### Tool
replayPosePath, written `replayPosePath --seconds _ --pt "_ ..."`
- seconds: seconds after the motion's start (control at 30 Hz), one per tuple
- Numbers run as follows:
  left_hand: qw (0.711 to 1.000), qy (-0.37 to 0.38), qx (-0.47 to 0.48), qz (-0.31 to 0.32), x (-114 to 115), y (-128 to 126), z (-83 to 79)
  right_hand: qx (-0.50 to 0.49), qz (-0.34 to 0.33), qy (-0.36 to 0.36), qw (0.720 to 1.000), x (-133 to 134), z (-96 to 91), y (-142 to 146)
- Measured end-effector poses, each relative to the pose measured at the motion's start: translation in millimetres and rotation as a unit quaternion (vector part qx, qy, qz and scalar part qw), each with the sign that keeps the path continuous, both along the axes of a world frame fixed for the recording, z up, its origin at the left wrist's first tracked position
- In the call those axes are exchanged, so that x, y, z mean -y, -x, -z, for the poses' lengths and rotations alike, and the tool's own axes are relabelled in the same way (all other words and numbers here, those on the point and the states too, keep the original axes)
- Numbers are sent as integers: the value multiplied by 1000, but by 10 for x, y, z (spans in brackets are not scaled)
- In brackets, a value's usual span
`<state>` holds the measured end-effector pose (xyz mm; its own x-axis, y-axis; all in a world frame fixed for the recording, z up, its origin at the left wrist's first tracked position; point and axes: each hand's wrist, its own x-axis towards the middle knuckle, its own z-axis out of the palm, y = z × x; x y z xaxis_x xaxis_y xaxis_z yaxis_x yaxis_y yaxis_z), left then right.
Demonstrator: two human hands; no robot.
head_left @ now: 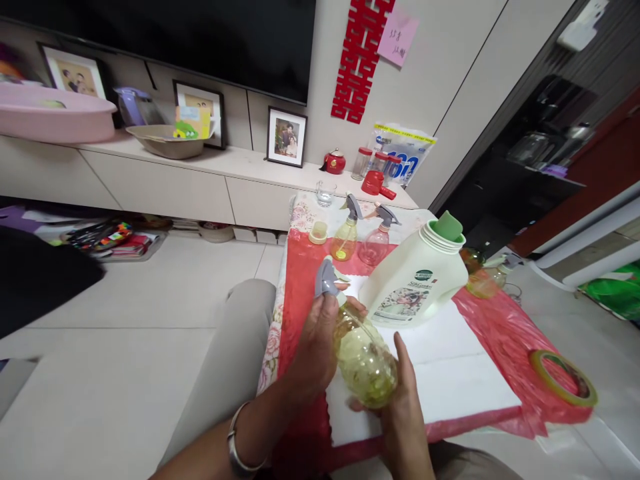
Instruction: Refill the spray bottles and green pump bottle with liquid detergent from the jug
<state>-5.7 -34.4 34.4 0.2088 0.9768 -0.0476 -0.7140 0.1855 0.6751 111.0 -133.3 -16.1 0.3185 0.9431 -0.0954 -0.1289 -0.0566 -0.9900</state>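
Note:
A yellow-tinted clear spray bottle is tilted between both hands over a white sheet. My left hand closes around its neck, just below the grey trigger head. Around the lower body curls my right hand, its thumb up along the side. Just beyond stands a large pale green detergent jug with its cap off and a green spout showing. Behind are a yellow spray bottle and a pink spray bottle, both with grey triggers, and a pale yellow cap.
Red plastic and a white sheet cover the low table. A roll of tape lies at the right edge, with another spray bottle behind it. A glass cup stands at the back. A long cabinet runs behind.

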Motion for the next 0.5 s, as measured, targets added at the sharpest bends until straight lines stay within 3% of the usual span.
replayPosePath --seconds 0.07,0.13,0.2,0.27,0.37,0.43,0.5 --pt "1000 11 3 -29 -27 16 20 228 54 -93 968 18 33 65" --pt "1000 6 -8 -25 -50 36 43 324 59 -132 935 28 36 105" --pt "1000 -7 -12 -1 -60 63 60 230 31 -114 966 20 20 121" --pt "1000 -19 2 24 -59 96 61 26 -23 -56 998 -12 4 124" --pt "999 -25 14 27 -88 153 19 -188 -100 3 977 -81 6 108" --pt "999 -42 -2 -4 -177 197 -26 -194 -118 6 974 -113 12 77" --pt "995 -84 -24 -50 -344 241 -68 -140 -103 7 985 -116 2 26"
